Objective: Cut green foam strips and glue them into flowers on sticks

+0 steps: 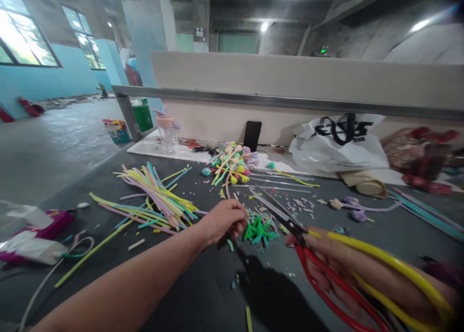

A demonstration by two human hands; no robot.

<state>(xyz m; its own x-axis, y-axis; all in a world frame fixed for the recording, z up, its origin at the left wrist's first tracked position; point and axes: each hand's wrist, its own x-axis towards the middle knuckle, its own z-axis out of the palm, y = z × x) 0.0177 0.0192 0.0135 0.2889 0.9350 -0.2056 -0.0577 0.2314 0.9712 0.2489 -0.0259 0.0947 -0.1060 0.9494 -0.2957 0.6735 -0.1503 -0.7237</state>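
My left hand is closed, fingers curled over the middle of the dark table. What it pinches, if anything, is hidden; a pink fuzzy stem ends just above it. Right beside its fingertips lies a green pipe-cleaner shape with many points. My right hand grips large scissors with one red and one yellow handle loop. Their blades stand apart and point up and left, over small cut pieces. Behind my left hand is a heap of pastel pipe-cleaner flowers.
Loose pastel pipe cleaners lie at left, near a white charger with a cable. Along the back stand a cup, a phone and a white bag. A purple flower stem lies at right.
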